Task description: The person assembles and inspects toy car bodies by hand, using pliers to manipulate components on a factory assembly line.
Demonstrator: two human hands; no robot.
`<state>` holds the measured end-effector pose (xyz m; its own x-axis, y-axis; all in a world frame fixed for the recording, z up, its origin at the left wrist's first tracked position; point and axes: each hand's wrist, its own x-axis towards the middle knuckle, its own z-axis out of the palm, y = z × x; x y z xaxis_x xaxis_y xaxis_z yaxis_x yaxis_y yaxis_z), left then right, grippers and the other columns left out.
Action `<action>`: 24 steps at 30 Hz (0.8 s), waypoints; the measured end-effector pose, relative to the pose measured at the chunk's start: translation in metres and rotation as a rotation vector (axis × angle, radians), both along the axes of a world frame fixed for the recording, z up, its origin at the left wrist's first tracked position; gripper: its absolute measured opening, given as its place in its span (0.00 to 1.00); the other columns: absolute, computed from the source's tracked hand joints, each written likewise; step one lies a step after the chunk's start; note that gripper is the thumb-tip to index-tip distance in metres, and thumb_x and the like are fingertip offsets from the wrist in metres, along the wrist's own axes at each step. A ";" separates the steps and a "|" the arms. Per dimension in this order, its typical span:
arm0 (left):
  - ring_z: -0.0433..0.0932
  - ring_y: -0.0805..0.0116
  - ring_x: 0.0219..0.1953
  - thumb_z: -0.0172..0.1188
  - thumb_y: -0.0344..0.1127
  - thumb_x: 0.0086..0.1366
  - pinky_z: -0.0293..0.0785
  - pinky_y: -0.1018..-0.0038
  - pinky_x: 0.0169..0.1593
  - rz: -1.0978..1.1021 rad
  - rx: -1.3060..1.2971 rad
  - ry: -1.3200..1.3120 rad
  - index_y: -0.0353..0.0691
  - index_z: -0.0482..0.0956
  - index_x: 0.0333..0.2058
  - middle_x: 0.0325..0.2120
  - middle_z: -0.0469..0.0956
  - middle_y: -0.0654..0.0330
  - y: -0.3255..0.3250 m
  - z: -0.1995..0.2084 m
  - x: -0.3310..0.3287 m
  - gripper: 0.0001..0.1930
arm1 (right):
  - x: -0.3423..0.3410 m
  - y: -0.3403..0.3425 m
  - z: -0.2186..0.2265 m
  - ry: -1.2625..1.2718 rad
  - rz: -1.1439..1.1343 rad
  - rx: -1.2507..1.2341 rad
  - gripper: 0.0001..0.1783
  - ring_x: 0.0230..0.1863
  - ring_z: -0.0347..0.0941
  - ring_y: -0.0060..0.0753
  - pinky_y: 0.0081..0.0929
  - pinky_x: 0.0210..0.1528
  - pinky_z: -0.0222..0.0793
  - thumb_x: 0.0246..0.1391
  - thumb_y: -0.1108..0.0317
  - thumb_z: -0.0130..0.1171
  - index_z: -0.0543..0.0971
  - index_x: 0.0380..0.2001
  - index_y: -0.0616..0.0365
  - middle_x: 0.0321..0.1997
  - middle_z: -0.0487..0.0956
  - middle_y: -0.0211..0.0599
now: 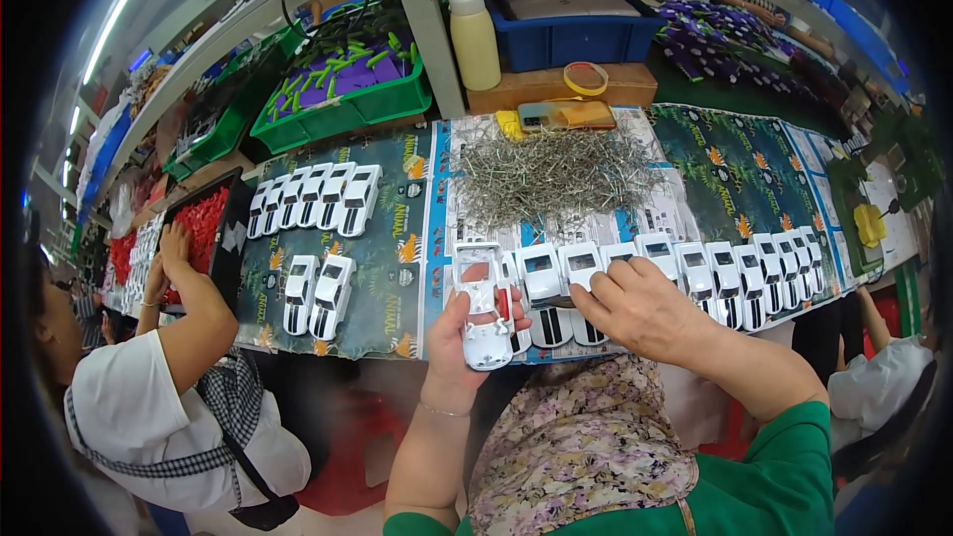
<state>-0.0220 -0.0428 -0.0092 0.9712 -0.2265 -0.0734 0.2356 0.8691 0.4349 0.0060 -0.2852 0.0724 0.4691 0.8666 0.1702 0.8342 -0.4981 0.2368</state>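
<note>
My left hand (452,339) is closed around a white toy car body (486,342), its hollow inside facing up. Inside that shell, along its right side, a narrow red piece (503,303) shows. My right hand (645,308) reaches over a row of white toy pickup bodies (695,263) along the near table edge. Its fingers are bent, the tips against a white toy pickup (581,263); whatever lies between them is hidden. Just right of the held shell stands another toy pickup (539,270).
A heap of thin metal pins (556,174) covers the middle of the table. More white toy pickups (313,197) stand left. Behind are a phone (566,116), a yellow bottle (473,35), a blue bin (571,40) and a green crate (347,111). A co-worker (179,367) sits left.
</note>
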 end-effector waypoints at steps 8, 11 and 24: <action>0.77 0.53 0.40 0.58 0.36 0.56 0.76 0.55 0.46 0.156 0.307 -0.315 0.38 0.55 0.61 0.43 0.71 0.41 0.008 0.002 -0.020 0.35 | -0.022 0.000 -0.009 0.798 -0.171 0.424 0.17 0.40 0.71 0.46 0.41 0.43 0.66 0.52 0.65 0.53 0.74 0.45 0.62 0.36 0.75 0.45; 0.78 0.54 0.41 0.64 0.38 0.51 0.76 0.56 0.46 0.121 0.361 -0.323 0.36 0.56 0.60 0.43 0.71 0.43 0.012 0.002 -0.030 0.39 | -0.027 0.000 -0.012 1.176 -0.221 0.517 0.18 0.41 0.71 0.53 0.44 0.46 0.65 0.57 0.61 0.48 0.73 0.44 0.63 0.37 0.74 0.53; 0.78 0.54 0.37 0.66 0.38 0.48 0.78 0.59 0.41 0.148 0.451 -0.295 0.32 0.58 0.59 0.40 0.72 0.42 0.001 0.002 -0.039 0.40 | -0.033 0.004 -0.024 1.216 -0.294 0.575 0.18 0.41 0.71 0.54 0.42 0.45 0.65 0.60 0.61 0.46 0.72 0.43 0.66 0.36 0.74 0.53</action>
<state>-0.0609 -0.0414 -0.0076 0.9843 -0.0957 0.1481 -0.0626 0.5959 0.8006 -0.0275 -0.2812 0.0489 0.7311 0.6585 -0.1784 0.2135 -0.4692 -0.8569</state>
